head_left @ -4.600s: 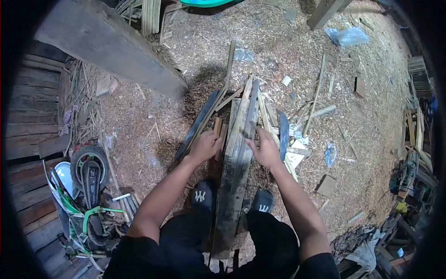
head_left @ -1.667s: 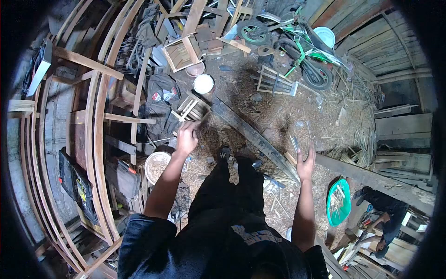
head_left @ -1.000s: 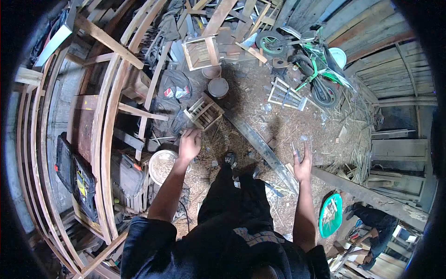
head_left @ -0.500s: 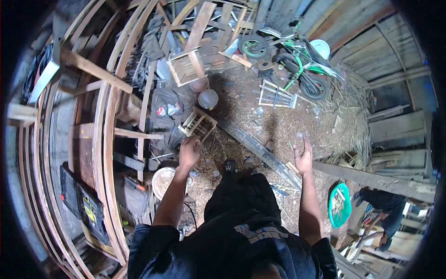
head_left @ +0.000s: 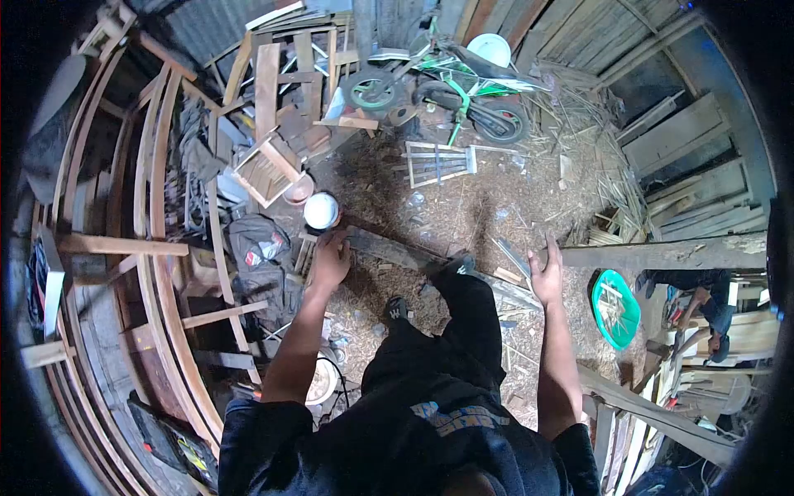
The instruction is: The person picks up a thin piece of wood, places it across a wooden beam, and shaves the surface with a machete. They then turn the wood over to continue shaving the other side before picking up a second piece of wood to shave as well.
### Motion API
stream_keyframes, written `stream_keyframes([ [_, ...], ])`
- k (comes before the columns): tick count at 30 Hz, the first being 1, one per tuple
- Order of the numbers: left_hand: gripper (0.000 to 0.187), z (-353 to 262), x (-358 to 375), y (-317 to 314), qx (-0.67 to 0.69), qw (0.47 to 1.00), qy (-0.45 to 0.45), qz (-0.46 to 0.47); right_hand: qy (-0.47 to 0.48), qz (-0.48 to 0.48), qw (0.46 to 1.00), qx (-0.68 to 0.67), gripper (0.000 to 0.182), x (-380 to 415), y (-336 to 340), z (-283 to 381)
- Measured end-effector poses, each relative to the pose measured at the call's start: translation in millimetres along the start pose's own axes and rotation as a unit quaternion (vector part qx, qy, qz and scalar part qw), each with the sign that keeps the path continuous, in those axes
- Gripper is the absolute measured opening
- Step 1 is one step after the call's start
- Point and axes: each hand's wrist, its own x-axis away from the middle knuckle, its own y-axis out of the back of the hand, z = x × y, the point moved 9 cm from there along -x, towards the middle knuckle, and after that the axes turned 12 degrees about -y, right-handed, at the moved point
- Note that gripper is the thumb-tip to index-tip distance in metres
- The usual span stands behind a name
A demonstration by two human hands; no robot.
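A long dark plank lies on the floor. The left hand, loosely open, appears near one end, by a white bucket; the right hand, spread open, is near the other. Whether it touches a thin grey strip is unclear.

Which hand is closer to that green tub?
Right. The right hand is just left of the green tub in this view; the left hand is much farther left of it.
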Motion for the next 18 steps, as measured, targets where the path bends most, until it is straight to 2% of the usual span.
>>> stream_keyframes([
  [4,0.026,-31,-56,-24,0.001,1.0,-0.03,0.001,-0.051,0.015,0.999,-0.005,0.067,-24,11,-26],
  [9,0.024,-55,-119,-80,-0.009,0.998,-0.059,0.02,-0.065,0.01,0.998,-0.022,0.067,-81,10,-74],
  [14,0.027,-67,-193,-168,-0.064,0.994,-0.046,0.077,-0.045,0.011,0.998,-0.035,0.066,-188,13,-124],
  [18,0.027,-80,-268,-250,-0.082,0.993,-0.036,0.077,-0.01,0.03,0.999,-0.042,0.064,-304,2,-188],
])
